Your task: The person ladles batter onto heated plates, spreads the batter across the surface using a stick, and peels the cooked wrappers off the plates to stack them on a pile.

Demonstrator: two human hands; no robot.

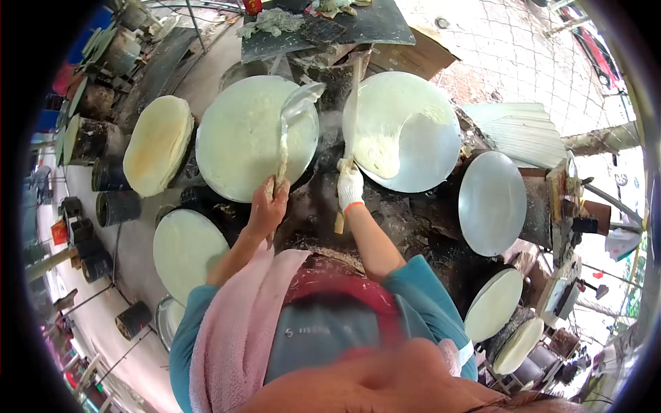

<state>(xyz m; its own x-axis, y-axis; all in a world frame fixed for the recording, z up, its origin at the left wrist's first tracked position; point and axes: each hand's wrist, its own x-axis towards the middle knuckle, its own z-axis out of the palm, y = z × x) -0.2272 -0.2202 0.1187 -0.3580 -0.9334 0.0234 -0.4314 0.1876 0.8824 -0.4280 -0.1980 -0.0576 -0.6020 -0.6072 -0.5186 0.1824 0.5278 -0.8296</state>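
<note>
My bare left hand (267, 210) grips the batter-coated handle of a metal ladle (301, 103), whose bowl hangs over the far right part of the left griddle. A pale round sheet of batter (241, 138) covers that griddle. In a white glove with an orange cuff, my right hand (350, 186) is closed around a long wooden stick (355, 110), held upright along the left edge of the right griddle (430, 162). Wet batter (379, 153) lies thickest near the stick and covers the far and left parts; bare metal shows at the near right.
A stack of pale flatbreads (158, 146) stands at the left, above another coated round plate (189, 251). To the right are a bare round griddle (492, 204) and a coated one (494, 305). A dark board (330, 31) with scraps stands beyond.
</note>
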